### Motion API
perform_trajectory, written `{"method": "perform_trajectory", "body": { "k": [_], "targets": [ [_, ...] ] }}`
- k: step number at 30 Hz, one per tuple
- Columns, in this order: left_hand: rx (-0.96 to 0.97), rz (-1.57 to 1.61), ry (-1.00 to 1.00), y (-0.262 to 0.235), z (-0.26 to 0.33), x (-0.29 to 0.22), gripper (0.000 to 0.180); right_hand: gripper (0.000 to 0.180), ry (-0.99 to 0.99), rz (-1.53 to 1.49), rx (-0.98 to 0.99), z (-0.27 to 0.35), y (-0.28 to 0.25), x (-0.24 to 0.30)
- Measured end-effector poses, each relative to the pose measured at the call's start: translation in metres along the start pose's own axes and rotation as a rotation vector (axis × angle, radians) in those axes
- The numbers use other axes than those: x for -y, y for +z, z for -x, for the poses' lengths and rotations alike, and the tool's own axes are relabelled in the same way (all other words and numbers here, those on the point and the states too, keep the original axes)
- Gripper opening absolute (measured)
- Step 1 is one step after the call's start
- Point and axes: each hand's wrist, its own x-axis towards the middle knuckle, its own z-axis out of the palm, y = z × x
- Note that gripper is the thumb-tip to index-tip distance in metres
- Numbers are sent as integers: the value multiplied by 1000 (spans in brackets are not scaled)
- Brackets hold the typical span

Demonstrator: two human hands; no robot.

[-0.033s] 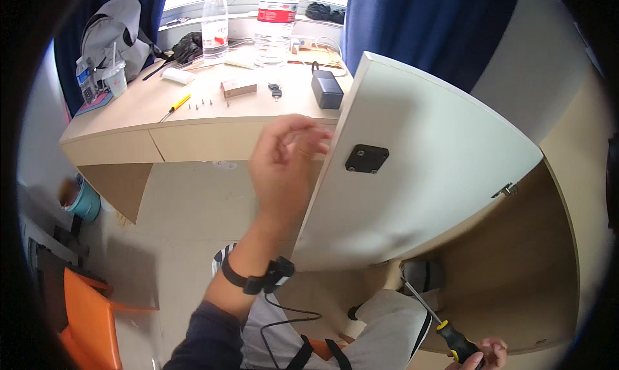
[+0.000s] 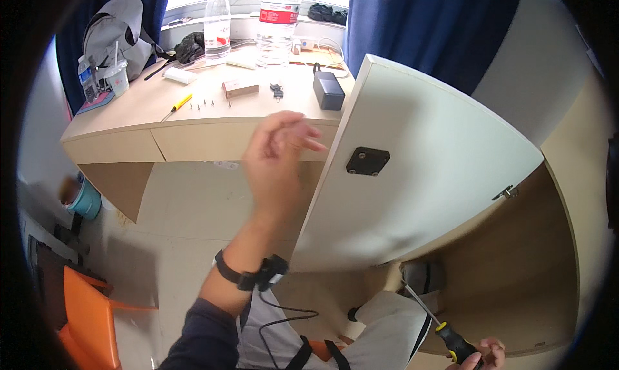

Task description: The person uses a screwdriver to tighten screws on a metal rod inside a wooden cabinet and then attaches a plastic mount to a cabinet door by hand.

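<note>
A white cabinet door (image 2: 419,170) stands swung out in front of me, with a black square plate (image 2: 368,161) screwed onto its face. My left hand (image 2: 280,144) hovers just left of the door's edge, slightly blurred, its fingers loosely bent and apart with nothing visible in them. Low on the right, my right hand (image 2: 487,356) grips the black and yellow handle of a screwdriver (image 2: 451,338). Its metal shaft points up and left, past my knee. A metal hinge (image 2: 506,193) shows at the door's right side, by the cabinet interior (image 2: 516,280).
On the desk (image 2: 129,122) lie a yellow screwdriver (image 2: 181,102), several small screws (image 2: 205,103), a small box (image 2: 240,88), a small black part (image 2: 276,91) and a black block-shaped device (image 2: 329,91). Large water bottles (image 2: 277,31) stand behind. An orange chair (image 2: 90,318) is at lower left.
My left hand has drawn a little to the left, away from the door's edge. My right hand and its screwdriver look nearly unmoved, as does the door.
</note>
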Motion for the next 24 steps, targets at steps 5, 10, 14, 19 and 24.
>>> {"method": "perform_trajectory", "body": {
  "k": [5,10,14,19,24],
  "targets": [
    [29,-771,-37,-94,-62,80,18,29,194,-28,52,7,-2,-6],
    [303,-1237,76,-138,-110,127,17,29,203,-86,50,6,9,-4],
    [420,-1378,85,-126,-120,134,11,29,268,-61,58,7,12,-2],
    [611,-1492,257,-151,-135,157,13,29,248,-100,93,6,19,-2],
    [626,-1436,113,-139,-135,151,14,28,229,-109,55,0,28,6]
  ]
}}
